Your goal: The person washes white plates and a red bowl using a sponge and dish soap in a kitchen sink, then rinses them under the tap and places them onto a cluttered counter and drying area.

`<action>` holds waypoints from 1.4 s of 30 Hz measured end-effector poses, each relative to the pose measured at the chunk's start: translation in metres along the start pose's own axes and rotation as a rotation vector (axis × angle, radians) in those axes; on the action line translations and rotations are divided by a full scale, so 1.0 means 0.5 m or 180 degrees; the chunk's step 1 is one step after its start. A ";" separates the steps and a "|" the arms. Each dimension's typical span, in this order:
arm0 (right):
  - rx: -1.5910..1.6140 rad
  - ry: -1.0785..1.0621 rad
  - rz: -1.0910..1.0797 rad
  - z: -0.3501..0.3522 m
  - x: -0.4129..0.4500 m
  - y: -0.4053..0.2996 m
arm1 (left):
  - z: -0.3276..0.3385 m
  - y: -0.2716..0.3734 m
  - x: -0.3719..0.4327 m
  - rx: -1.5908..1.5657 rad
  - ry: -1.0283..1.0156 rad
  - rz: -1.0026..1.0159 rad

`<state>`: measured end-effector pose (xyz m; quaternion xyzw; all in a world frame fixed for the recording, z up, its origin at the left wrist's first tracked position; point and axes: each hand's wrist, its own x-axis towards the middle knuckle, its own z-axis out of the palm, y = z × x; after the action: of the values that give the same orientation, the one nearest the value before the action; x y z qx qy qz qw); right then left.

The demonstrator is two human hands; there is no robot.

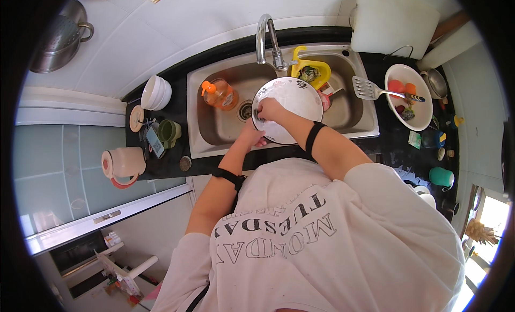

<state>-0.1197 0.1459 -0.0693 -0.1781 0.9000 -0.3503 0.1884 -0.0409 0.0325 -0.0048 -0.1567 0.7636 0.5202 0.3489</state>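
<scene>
A large white dish (295,104) with a dark rim and printed characters is tilted over the sink's divider. My left hand (252,135) grips its lower left edge, thumb on the inner side. Inside the dish, my right hand (270,110) is bent down with curled fingers against the left part of the surface. A small dark patch shows under those fingertips; whether it is a scrubber or print I cannot tell. Behind the dish stands a chrome faucet (263,38). An orange pump bottle (219,95) leans in the left basin of the steel sink (194,131), near the drain (244,111).
A yellow strainer basket (322,72) with food scraps hangs in the right basin. A slotted spatula (366,88) reaches from a white bowl (422,110) over the sink's edge. Stacked white bowls (157,92), a green mug (168,133), a phone (155,142) and a kettle (124,162) stand left.
</scene>
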 end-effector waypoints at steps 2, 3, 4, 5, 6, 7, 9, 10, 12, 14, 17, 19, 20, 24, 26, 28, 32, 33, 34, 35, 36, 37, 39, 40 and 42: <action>0.0086 -0.0498 -0.0037 -0.009 -0.031 -0.001 | 0.001 0.002 0.001 -0.0008 -0.0172 -0.0054; 0.0139 -0.0806 -0.0006 -0.014 -0.045 -0.001 | 0.000 0.003 0.003 -0.0143 -0.0132 -0.0088; 0.0099 -0.0871 -0.0167 -0.018 -0.063 0.004 | -0.001 0.004 0.006 -0.0280 -0.0093 -0.0125; 0.0103 -0.0856 -0.0143 -0.023 -0.082 0.009 | -0.001 0.004 0.008 -0.0265 -0.0119 -0.0122; -0.0005 -0.0970 -0.0174 -0.038 -0.106 0.008 | 0.001 0.009 0.007 -0.0254 -0.0089 -0.0174; -0.0107 -0.1090 -0.0212 -0.048 -0.127 0.008 | 0.001 0.009 0.007 -0.0243 -0.0052 -0.0232; -0.0094 -0.1166 -0.0119 -0.078 -0.167 0.023 | -0.001 0.008 0.008 -0.0263 -0.0087 -0.0198; -0.0413 -0.1257 -0.0265 -0.095 -0.183 0.034 | -0.004 0.002 0.012 -0.0191 -0.0041 -0.0221; -0.0723 -0.1325 -0.0386 -0.132 -0.207 0.051 | -0.004 -0.004 0.020 -0.0096 -0.0017 -0.0234; -0.1398 -0.1406 -0.0085 -0.171 -0.215 0.067 | -0.001 -0.007 0.027 -0.0049 0.0095 -0.0226; -0.2439 -0.0575 -0.0029 -0.203 -0.204 0.087 | -0.004 -0.013 0.033 -0.0030 0.0157 -0.0181; -0.2617 -0.0203 -0.0239 -0.200 -0.180 0.114 | 0.001 -0.005 0.031 0.0039 0.0184 -0.0146; -0.2801 0.0155 -0.0474 -0.193 -0.171 0.127 | 0.003 -0.001 0.029 0.0082 0.0228 -0.0120; -0.2311 0.0338 -0.0337 -0.166 -0.137 0.084 | 0.006 0.007 0.018 0.0237 0.0305 -0.0085; -0.1668 0.0729 -0.1281 -0.151 -0.122 0.051 | 0.003 0.005 0.016 0.0241 0.0325 -0.0108; -0.1479 0.0861 -0.1747 -0.125 -0.094 0.030 | 0.006 0.004 0.016 0.0202 0.0395 -0.0015; -0.1410 0.0755 -0.2754 -0.097 -0.033 -0.005 | 0.022 0.012 0.011 0.0127 0.0624 0.0120; -0.1401 0.0763 -0.2778 -0.091 -0.017 -0.003 | 0.020 0.009 0.011 0.0130 0.0649 0.0119; -0.1361 0.0786 -0.2765 -0.091 -0.001 0.006 | 0.023 0.006 0.013 0.0157 0.0672 0.0146; -0.1322 0.0812 -0.2749 -0.093 0.015 0.016 | 0.025 0.005 0.015 0.0187 0.0691 0.0174; -0.1549 0.0744 -0.2295 -0.095 0.025 0.035 | 0.026 0.003 0.016 0.0266 0.0700 0.0220; -0.1907 0.0596 -0.1953 -0.119 0.025 0.045 | 0.025 0.002 0.016 0.0264 0.0723 0.0218; -0.2250 0.0805 -0.1882 -0.164 0.018 0.076 | 0.029 0.003 0.015 0.0357 0.0766 0.0065; -0.2251 0.0814 -0.1874 -0.173 0.017 0.087 | 0.030 0.004 0.016 0.0356 0.0767 0.0013; -0.2646 0.0737 -0.1457 -0.185 0.012 0.100 | 0.028 0.001 0.019 0.0355 0.0738 0.0056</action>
<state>-0.1774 0.2300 -0.0422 -0.3914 0.9165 -0.0112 -0.0818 -0.0428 0.0465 -0.0141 -0.1894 0.8280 0.4583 0.2619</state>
